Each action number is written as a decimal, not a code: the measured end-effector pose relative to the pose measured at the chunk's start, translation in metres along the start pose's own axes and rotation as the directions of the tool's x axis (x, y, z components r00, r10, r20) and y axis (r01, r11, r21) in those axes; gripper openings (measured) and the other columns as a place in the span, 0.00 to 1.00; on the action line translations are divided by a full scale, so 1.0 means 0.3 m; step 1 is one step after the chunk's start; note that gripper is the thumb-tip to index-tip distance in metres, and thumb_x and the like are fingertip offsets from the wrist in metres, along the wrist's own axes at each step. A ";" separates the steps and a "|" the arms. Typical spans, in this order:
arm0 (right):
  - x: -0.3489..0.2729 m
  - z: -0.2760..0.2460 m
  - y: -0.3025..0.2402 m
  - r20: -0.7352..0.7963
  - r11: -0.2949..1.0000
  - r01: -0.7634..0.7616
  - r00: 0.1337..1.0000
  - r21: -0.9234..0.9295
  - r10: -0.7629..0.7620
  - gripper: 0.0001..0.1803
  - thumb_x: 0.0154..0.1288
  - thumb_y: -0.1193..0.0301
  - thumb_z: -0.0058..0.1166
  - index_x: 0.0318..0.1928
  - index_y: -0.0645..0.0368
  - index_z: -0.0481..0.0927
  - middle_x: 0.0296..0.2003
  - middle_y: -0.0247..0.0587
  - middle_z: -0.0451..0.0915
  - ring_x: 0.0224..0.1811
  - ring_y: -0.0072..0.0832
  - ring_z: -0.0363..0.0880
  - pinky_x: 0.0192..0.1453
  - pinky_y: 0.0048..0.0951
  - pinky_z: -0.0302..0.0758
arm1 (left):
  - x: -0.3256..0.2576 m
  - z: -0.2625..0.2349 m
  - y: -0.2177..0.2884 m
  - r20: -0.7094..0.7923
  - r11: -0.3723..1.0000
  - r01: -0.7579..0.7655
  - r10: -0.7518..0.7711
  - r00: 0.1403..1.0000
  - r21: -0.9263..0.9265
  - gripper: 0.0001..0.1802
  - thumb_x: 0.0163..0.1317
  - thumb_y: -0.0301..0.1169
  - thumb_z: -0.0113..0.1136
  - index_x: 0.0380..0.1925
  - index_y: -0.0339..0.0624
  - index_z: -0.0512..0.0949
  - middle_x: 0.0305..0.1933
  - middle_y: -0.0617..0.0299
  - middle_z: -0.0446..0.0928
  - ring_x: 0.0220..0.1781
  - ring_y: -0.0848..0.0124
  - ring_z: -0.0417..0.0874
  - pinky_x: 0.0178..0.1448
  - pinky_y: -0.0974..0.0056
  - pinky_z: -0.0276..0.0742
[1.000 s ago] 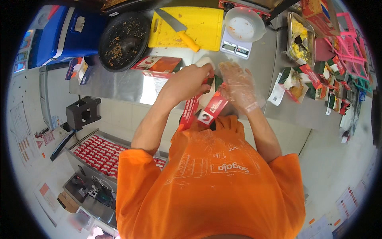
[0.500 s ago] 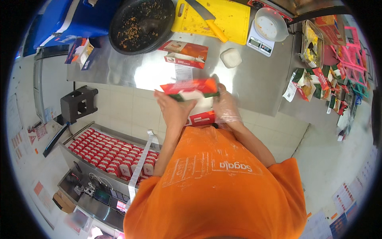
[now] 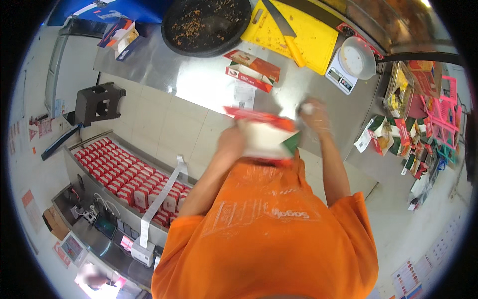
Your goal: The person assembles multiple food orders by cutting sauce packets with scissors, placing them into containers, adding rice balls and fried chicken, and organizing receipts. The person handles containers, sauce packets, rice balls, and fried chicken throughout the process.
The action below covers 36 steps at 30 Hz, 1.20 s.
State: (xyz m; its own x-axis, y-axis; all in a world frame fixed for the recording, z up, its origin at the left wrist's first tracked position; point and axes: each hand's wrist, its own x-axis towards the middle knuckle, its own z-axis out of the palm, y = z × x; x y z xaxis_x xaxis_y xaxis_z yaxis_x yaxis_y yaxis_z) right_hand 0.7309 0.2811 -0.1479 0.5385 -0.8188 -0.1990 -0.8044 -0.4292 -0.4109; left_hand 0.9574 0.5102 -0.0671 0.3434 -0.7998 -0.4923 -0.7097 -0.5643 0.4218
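Note:
Tipped open side up against my front is a red, white and green paper food carton [image 3: 266,141], blurred by motion. My left hand [image 3: 233,143] is closed on its left side. My right hand [image 3: 315,115], in a clear plastic glove, is by the counter's near edge, right of the carton. Its fingers are closed round a small white rounded block [image 3: 307,107], mostly hidden by the hand. Another open red carton [image 3: 253,72] stands on the counter ahead, with a printed slip [image 3: 244,94] on its near side.
On the steel counter [image 3: 149,60] are a black pan [image 3: 206,25] with crumbs, a yellow cutting board [image 3: 318,45] with a knife [image 3: 294,47], and a kitchen scale [image 3: 341,74] bearing a clear bowl [image 3: 357,57]. Filled cartons [image 3: 383,134] stand at right. Rows of red boxes [image 3: 124,174] are behind left.
My right hand has left the carton, moved right and taken the white block off the counter. The left hand keeps the carton, now tilted with its open side up. The view has shifted.

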 end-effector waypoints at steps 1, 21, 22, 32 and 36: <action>-0.069 -0.048 0.110 0.237 0.843 -0.253 0.959 0.474 0.154 0.25 0.61 0.61 0.60 0.58 0.52 0.76 0.53 0.45 0.80 0.52 0.41 0.82 0.51 0.41 0.82 | 0.089 0.109 0.022 0.018 0.998 -0.061 0.060 0.998 0.034 0.16 0.66 0.30 0.45 0.48 0.29 0.72 0.35 0.38 0.82 0.40 0.45 0.85 0.42 0.44 0.81; 0.082 -0.453 -0.247 0.629 0.990 0.126 0.775 -0.057 -0.062 0.25 0.69 0.55 0.50 0.59 0.58 0.77 0.49 0.51 0.83 0.54 0.47 0.79 0.61 0.45 0.71 | 0.362 -0.244 0.258 -0.211 0.577 -0.647 0.643 0.736 -0.499 0.16 0.63 0.33 0.60 0.52 0.48 0.80 0.40 0.53 0.84 0.42 0.55 0.87 0.46 0.55 0.81; 0.168 -0.519 -0.393 0.603 0.991 0.123 0.786 0.060 -0.134 0.24 0.70 0.55 0.50 0.59 0.57 0.78 0.47 0.51 0.84 0.52 0.46 0.81 0.59 0.45 0.74 | 0.324 -0.334 0.139 -0.290 0.544 -0.480 0.400 0.869 -0.688 0.12 0.61 0.30 0.59 0.44 0.48 0.83 0.38 0.54 0.84 0.39 0.60 0.87 0.45 0.59 0.81; 1.860 -0.302 -1.292 -0.296 0.955 0.182 0.922 -0.233 -0.248 0.19 0.70 0.59 0.47 0.47 0.58 0.83 0.46 0.48 0.84 0.48 0.45 0.82 0.53 0.43 0.78 | 0.734 -0.511 -1.069 -0.775 0.969 0.139 -0.247 0.581 -0.205 0.09 0.61 0.27 0.53 0.38 0.41 0.80 0.31 0.51 0.81 0.33 0.54 0.80 0.43 0.52 0.74; 2.219 -0.230 -1.264 -0.517 0.933 0.029 0.826 -0.359 -0.225 0.21 0.69 0.55 0.49 0.48 0.57 0.84 0.48 0.43 0.85 0.46 0.39 0.84 0.52 0.40 0.80 | 0.794 -0.502 -1.100 -0.722 0.981 0.187 -0.170 0.670 -0.058 0.06 0.57 0.30 0.50 0.28 0.43 0.75 0.25 0.53 0.73 0.30 0.51 0.76 0.41 0.47 0.67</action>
State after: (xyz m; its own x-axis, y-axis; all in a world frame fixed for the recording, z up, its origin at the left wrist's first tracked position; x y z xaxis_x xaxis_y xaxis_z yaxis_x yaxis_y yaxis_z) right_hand 1.3770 -0.1275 -0.0632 0.4958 -0.7768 0.3883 -0.8247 -0.5613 -0.0698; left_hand 1.3661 0.4752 -0.2088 0.7955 -0.5876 0.1482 -0.5961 -0.7148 0.3656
